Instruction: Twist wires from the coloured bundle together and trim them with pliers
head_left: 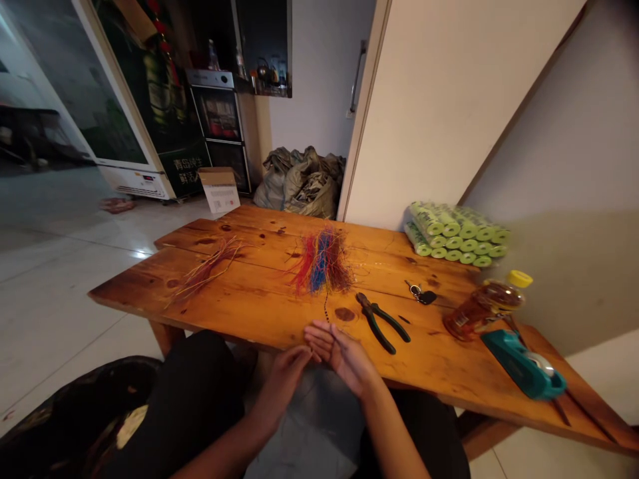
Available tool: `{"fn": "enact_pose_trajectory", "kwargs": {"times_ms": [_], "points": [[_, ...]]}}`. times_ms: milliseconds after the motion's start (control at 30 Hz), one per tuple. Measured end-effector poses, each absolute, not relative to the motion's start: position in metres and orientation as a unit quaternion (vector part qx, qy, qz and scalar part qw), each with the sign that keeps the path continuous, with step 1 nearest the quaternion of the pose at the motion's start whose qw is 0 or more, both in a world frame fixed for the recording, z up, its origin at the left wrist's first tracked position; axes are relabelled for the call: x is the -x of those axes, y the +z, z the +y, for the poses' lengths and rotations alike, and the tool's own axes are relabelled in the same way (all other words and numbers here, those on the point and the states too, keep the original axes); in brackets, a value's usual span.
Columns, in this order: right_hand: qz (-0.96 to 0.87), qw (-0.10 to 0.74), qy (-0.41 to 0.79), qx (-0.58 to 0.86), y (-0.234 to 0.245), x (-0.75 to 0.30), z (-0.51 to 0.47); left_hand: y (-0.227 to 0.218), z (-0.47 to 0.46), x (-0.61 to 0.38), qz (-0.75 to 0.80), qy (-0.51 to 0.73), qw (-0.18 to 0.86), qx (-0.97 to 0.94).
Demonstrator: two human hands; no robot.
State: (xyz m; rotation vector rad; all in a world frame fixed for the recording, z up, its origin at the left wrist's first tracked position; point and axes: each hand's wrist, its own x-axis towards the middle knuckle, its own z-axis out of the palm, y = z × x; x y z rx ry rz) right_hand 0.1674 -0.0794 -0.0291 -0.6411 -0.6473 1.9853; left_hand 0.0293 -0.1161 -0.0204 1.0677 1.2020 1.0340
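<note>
In the head view, a person sits at a wooden table [269, 313], both hands meeting by its near edge. The left hand [293, 364] has its fingertips drawn together beside the fingers of the right hand; whether it grips anything between them cannot be told. The right hand [344, 352] shows its palm toward the left, fingers stretched loosely; whether it grasps anything cannot be told either. A thin dark dotted cord [326, 307] runs from near the right hand to a pile of strands [323, 261], red, blue, yellow and brown, at the middle of the table, beyond both hands. A smaller bunch of strands [207, 269] lies to the left.

Just right of the right hand lie pliers [382, 322], handles apart and toward the near side. Farther right are keys [422, 293], a bottle [482, 309] with a yellow cap, leaning, and a teal tape dispenser [524, 366]. Green rolls [456, 234] are stacked at the far right. Beyond the table's far edge stand bulging sacks [304, 179], with a box [218, 189] to their left.
</note>
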Motion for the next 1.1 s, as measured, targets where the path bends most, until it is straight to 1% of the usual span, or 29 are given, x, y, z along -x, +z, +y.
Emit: {"fn": "enact_pose_trajectory", "kwargs": {"times_ms": [100, 233, 333, 433, 600, 767, 833, 900, 967, 1033, 1067, 1100], "points": [[-0.271, 0.428, 0.828, 0.241, -0.031, -0.164, -0.084, -0.031, -0.122, -0.024, 0.517, 0.422, 0.535, -0.518], [-0.311, 0.408, 0.824, 0.239, -0.035, -0.157, -0.09, -0.04, -0.12, -0.018, 0.519, 0.427, 0.495, -0.551], [-0.352, 0.404, 0.812, 0.231, -0.036, -0.149, -0.094, -0.043, -0.119, -0.015, 0.515, 0.433, 0.485, -0.558], [-0.349, 0.407, 0.811, 0.235, -0.038, -0.14, -0.096, -0.045, -0.118, -0.015, 0.523, 0.432, 0.484, -0.553], [-0.265, 0.469, 0.803, 0.255, -0.036, -0.147, -0.09, -0.047, -0.117, -0.011, 0.529, 0.411, 0.476, -0.57], [-0.198, 0.562, 0.765, 0.246, -0.017, -0.188, -0.083, -0.042, -0.121, 0.004, 0.545, 0.338, 0.456, -0.617], [-0.184, 0.592, 0.754, 0.219, -0.01, -0.204, -0.081, -0.037, -0.116, 0.012, 0.547, 0.332, 0.446, -0.626], [-0.174, 0.605, 0.752, 0.196, -0.008, -0.214, -0.08, -0.031, -0.102, 0.019, 0.548, 0.354, 0.413, -0.635], [-0.162, 0.604, 0.757, 0.192, -0.009, -0.218, -0.078, -0.025, -0.078, 0.025, 0.551, 0.375, 0.349, -0.659], [-0.158, 0.594, 0.764, 0.197, -0.011, -0.217, -0.076, -0.023, -0.048, 0.027, 0.568, 0.365, 0.278, -0.683], [-0.158, 0.588, 0.768, 0.199, -0.012, -0.216, -0.075, -0.022, -0.032, 0.026, 0.6, 0.348, 0.248, -0.676], [-0.16, 0.583, 0.771, 0.2, -0.013, -0.214, -0.074, -0.023, -0.017, 0.025, 0.617, 0.341, 0.238, -0.668]]}}
